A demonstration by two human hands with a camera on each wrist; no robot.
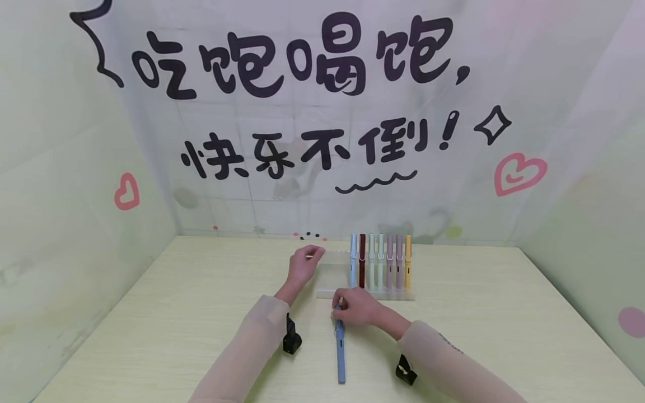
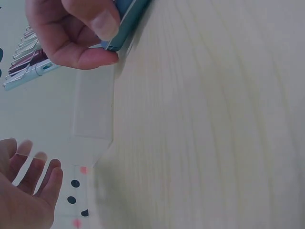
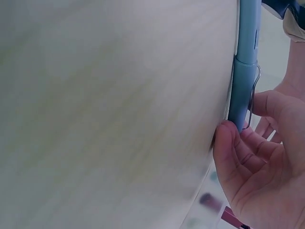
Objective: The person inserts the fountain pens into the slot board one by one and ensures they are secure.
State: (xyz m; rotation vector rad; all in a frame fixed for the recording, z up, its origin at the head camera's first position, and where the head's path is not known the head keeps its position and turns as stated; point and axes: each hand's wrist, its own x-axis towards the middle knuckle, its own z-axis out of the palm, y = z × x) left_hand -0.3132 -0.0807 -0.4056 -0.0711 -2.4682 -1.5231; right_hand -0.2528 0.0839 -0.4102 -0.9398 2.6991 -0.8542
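My left hand [image 1: 303, 266] holds the upper left corner of a clear pen stand [image 1: 330, 293] between thumb and fingers. Through the clear panel, its fingers [image 2: 33, 174] show in the left wrist view. In front of the stand, a blue pen [image 1: 340, 355] lies lengthwise on the table, its cap toward the stand. My right hand [image 1: 359, 308] pinches the cap end; thumb and fingers close around it in the right wrist view, beside the metal clip [image 3: 252, 98]. Several capped pens stand upright in the right part of the rack, and its left part shows bare panel.
The upright pens run from a light blue pen [image 1: 353, 260] and a dark red pen [image 1: 362, 260] to a yellow pen [image 1: 408, 260] at the right end. Behind the stand rises a printed backdrop [image 1: 312, 207]. Pale wood-grain table [image 1: 478, 313] extends to both sides.
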